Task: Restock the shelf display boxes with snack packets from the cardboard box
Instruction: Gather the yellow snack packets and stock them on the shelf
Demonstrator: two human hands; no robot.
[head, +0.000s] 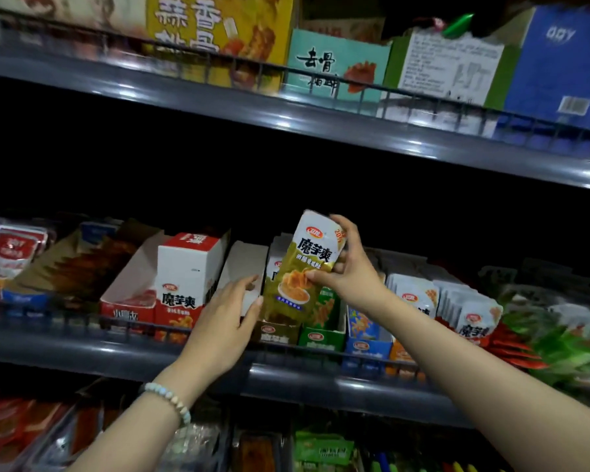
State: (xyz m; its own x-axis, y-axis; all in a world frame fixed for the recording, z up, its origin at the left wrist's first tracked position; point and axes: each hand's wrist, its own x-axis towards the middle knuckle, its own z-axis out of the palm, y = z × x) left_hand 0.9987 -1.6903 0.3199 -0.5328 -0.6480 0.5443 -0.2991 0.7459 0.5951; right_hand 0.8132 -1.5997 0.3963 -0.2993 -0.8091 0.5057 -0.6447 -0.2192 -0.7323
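Observation:
My right hand (346, 264) grips an olive-green and white snack packet (300, 267) upright by its right edge, over a brown-fronted display box (275, 332) on the middle shelf. My left hand (225, 321) lies with straight fingers against the white side wall of that box (244, 270), holding nothing. A green display box (321, 335) stands just right of the brown one. The cardboard box is not in view.
A closed red and white carton (184, 277) stands in an open red tray (130, 294) to the left. Blue and orange display boxes (368, 338) and white packets (419, 298) fill the right. A grey shelf rail (82, 349) runs in front; another shelf (321, 120) hangs above.

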